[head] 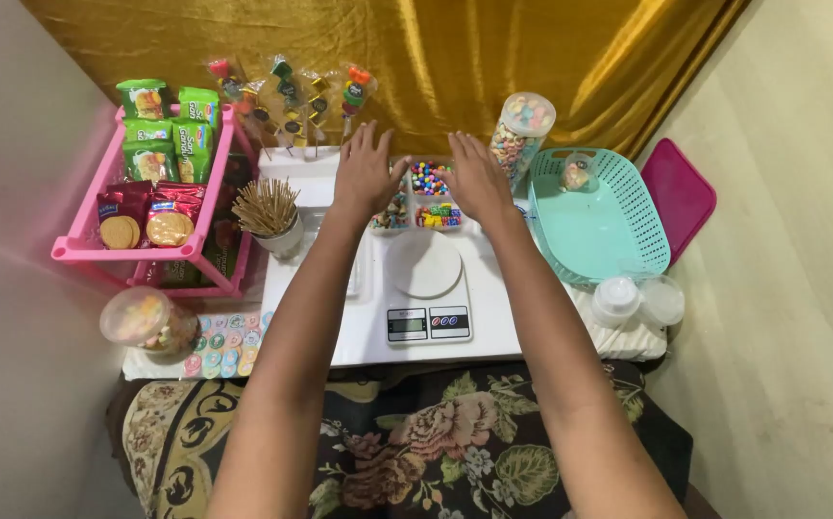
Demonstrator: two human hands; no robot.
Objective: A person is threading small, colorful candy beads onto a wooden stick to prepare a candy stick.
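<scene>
My left hand (367, 171) and my right hand (475, 178) are both stretched out flat, fingers apart, hovering over a clear divided tray of colourful candies (428, 197) at the back of the white table. Neither hand holds anything. Just in front of the tray sits a white kitchen scale (425, 287) with a round plate and a small display. Parts of the tray are hidden under my palms.
A pink rack (78, 249) with green and red snack packets stands at left, beside a cup of wooden skewers (268, 210). Decorated candy sticks (292, 101) stand behind. A marshmallow jar (519, 133), a teal basket (596, 231), a pink lid (679, 192), small clear cups (639, 300), a round candy tub (145, 320) and a sticker sheet (227, 343) surround the scale.
</scene>
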